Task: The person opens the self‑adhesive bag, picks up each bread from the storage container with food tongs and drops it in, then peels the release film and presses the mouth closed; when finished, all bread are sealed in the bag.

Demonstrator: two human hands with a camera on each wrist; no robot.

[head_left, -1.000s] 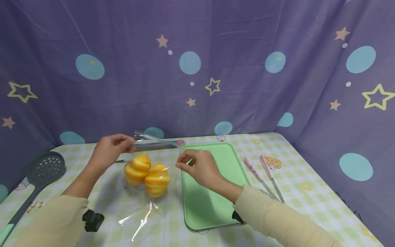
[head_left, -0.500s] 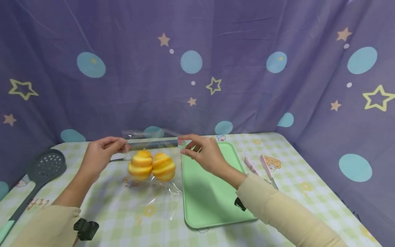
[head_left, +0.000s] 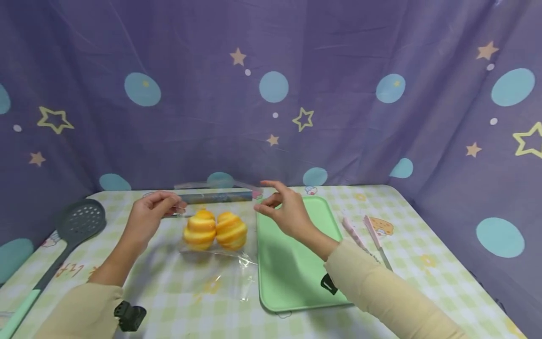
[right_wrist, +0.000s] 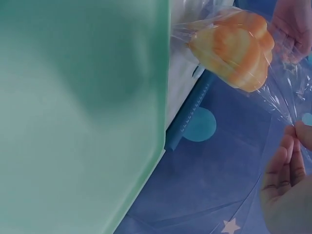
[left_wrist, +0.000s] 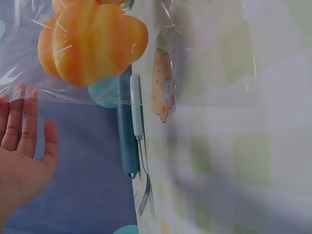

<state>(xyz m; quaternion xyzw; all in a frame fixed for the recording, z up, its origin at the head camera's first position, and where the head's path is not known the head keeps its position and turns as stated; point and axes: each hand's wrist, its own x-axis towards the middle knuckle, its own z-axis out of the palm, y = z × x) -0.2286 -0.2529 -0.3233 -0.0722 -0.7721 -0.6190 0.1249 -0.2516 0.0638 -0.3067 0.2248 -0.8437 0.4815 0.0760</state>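
Observation:
Two yellow-and-orange striped buns sit side by side inside a clear plastic bag, its upper edge stretched between the hands. At its left side, the left hand pinches the edge of the bag, fingertips along the film in the left wrist view. The right hand pinches the opposite corner between thumb and fingers, its index finger raised; in the right wrist view the film gathers at those fingertips. The lower part of the bag spreads over the checked cloth. A green tray lies beneath the right hand.
A dark slotted turner with a mint handle lies at the left. Behind the buns lie a long blue tool and a fork. Pink-and-grey utensils lie right of the tray. A purple curtain hangs behind the table.
The right hand has risen and moved back, its index finger lifting. The bag's upper edge is now stretched out, and the buns have shifted right and stand more upright.

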